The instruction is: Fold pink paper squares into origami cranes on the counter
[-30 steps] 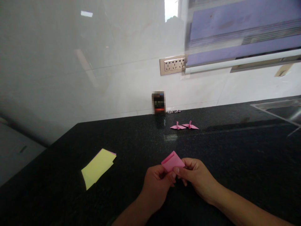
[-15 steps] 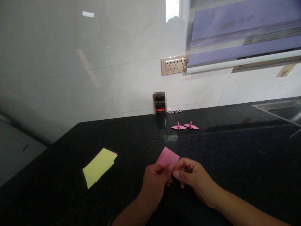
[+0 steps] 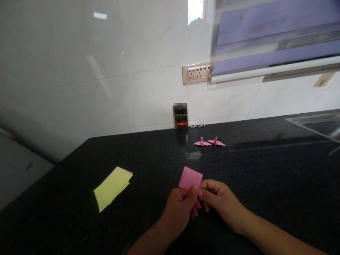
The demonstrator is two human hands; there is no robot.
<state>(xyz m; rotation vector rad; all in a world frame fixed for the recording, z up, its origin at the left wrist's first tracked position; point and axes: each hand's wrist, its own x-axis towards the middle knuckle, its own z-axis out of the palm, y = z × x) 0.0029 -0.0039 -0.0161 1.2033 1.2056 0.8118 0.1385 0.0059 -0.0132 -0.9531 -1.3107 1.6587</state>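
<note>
A small folded pink paper square (image 3: 190, 178) stands up between my two hands, just above the black countertop (image 3: 265, 170). My left hand (image 3: 179, 209) pinches its lower edge with thumb and fingers. My right hand (image 3: 220, 200) meets it from the right, fingertips pressed to the same lower corner. Both hands are closed on the paper.
A stack of yellow paper sheets (image 3: 111, 187) lies to the left. Two finished pink paper cranes (image 3: 209, 142) sit farther back near the wall. A small dark blurred box (image 3: 180, 115) stands against the wall under a socket strip (image 3: 196, 73). A sink edge (image 3: 313, 124) shows at right.
The pink paper has turned from a tilted, partly open fold to a flatter upright square, shifted slightly left. Both hands stay pinched together beneath it.
</note>
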